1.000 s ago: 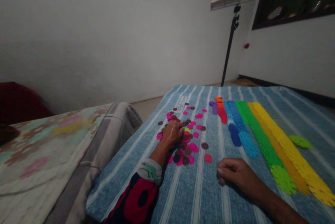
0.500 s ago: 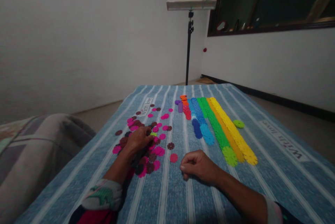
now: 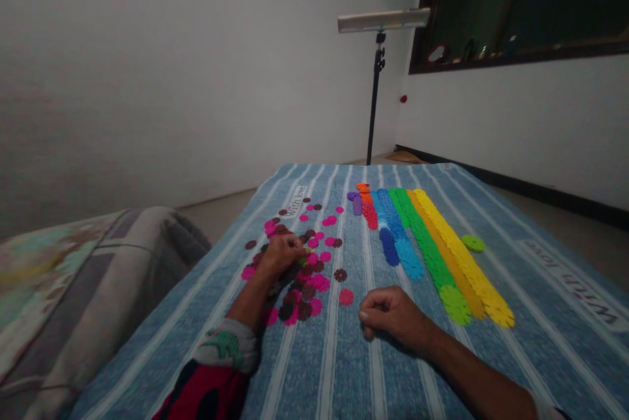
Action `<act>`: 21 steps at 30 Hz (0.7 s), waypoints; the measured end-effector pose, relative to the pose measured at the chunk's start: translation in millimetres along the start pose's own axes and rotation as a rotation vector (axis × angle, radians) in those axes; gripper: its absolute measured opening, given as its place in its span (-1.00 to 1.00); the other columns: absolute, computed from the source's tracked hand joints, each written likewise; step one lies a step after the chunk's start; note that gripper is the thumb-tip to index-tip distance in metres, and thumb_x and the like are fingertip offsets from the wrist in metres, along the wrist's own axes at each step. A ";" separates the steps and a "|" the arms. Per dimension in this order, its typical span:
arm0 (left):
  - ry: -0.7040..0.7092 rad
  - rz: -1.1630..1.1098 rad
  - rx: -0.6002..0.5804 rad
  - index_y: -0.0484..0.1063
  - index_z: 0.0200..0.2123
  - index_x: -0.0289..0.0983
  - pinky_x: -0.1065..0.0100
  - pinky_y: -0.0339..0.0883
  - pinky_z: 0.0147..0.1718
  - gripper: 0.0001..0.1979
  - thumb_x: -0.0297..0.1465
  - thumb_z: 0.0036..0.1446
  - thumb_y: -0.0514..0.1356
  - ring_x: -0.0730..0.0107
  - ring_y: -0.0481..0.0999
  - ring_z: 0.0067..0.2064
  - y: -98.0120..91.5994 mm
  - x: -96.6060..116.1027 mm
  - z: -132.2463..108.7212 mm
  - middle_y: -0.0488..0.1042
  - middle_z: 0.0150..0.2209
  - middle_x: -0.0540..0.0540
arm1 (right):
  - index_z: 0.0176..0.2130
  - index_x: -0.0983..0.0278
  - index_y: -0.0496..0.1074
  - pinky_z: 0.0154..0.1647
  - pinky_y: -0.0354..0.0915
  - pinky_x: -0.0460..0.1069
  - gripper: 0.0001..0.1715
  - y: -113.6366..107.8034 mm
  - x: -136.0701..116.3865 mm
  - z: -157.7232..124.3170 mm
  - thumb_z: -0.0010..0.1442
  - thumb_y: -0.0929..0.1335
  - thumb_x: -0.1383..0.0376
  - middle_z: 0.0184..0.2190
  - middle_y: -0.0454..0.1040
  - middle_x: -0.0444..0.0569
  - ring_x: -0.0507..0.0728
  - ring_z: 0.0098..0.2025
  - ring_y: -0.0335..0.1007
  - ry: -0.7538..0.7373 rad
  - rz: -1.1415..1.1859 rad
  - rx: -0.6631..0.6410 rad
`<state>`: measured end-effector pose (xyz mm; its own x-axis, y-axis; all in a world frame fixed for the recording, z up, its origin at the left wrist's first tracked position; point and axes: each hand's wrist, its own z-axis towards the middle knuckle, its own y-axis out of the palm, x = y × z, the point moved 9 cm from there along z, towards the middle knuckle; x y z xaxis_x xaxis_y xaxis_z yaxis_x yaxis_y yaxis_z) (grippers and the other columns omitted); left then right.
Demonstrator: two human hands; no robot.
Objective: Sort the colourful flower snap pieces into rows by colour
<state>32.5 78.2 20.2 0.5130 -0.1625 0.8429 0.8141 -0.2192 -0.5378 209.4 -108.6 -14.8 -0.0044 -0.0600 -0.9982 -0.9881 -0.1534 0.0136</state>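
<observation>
My left hand (image 3: 284, 255) reaches into a loose scatter of magenta discs (image 3: 322, 284) and brown discs (image 3: 340, 275), small flat plastic pieces with notched edges. Its fingers are bent together, and a lime-green disc (image 3: 304, 256) shows partly at the fingertips; whether they grip it is unclear. My right hand (image 3: 396, 316) rests on the striped cloth with curled fingers, their inner side hidden. Just left of it lies a coral-red disc (image 3: 346, 297). Beyond the right hand are overlapping rows: yellow discs (image 3: 462, 249), green discs (image 3: 427, 240) and blue discs (image 3: 393, 210).
Blue-and-white striped cloth (image 3: 339, 367) covers the table. A small lime-green stack (image 3: 472, 243) lies right of the yellow row. Shorter orange-red (image 3: 366, 200) and purple (image 3: 356, 204) groups sit at the back. A grey blanket (image 3: 147, 263) is at left; a lamp stand (image 3: 374, 99) stands behind.
The whole view has shifted, so everything sits further right in the picture. My left hand stays in the scatter with its fingers drawn closer together. My right hand keeps its curled pose.
</observation>
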 end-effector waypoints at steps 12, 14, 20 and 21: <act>0.027 -0.436 0.023 0.41 -0.63 -0.33 0.46 0.15 -0.56 -0.71 -0.26 -0.31 0.39 0.54 0.30 -0.58 24.5 28.6 -34.9 0.39 -0.64 0.02 | -0.32 0.32 0.51 -0.44 0.16 -0.05 -0.74 -19.7 -14.4 2.4 0.07 0.37 0.18 -0.56 0.38 -0.16 0.04 -0.49 0.27 -0.091 -0.272 0.288; 0.050 -0.486 -0.092 0.41 -0.62 -0.33 0.46 0.17 -0.55 -0.74 -0.29 -0.29 0.38 0.54 0.31 -0.58 49.8 39.7 -45.0 0.40 -0.63 0.02 | -0.20 0.33 0.51 -0.43 0.17 -0.04 -0.66 -28.0 -21.7 5.0 0.07 0.38 0.16 -0.57 0.36 -0.18 0.05 -0.50 0.27 -0.121 -0.298 0.373; 0.114 -0.505 -0.235 0.44 -0.62 -0.35 0.45 0.20 -0.52 -0.78 -0.32 -0.25 0.37 0.53 0.35 -0.55 86.9 54.6 -66.4 0.42 -0.60 -0.01 | -0.36 0.35 0.48 -0.51 0.17 -0.06 -0.70 -29.6 -19.1 15.0 0.05 0.37 0.14 -0.63 0.41 -0.14 0.04 -0.56 0.30 -0.083 -0.173 0.357; 0.109 -0.499 -0.237 0.45 -0.61 -0.35 0.45 0.20 -0.52 -0.78 -0.32 -0.25 0.37 0.53 0.34 -0.55 88.7 54.1 -68.2 0.42 -0.61 0.00 | -0.42 0.34 0.46 -0.51 0.19 -0.06 -0.72 -28.4 -17.0 15.4 0.04 0.37 0.14 -0.63 0.44 -0.11 0.04 -0.57 0.32 -0.070 -0.141 0.345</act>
<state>113.9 -15.6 16.8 0.0405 -0.0792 0.9960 0.8612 -0.5028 -0.0750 235.2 -88.0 0.9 0.1364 0.0071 -0.9906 -0.9735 0.1864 -0.1327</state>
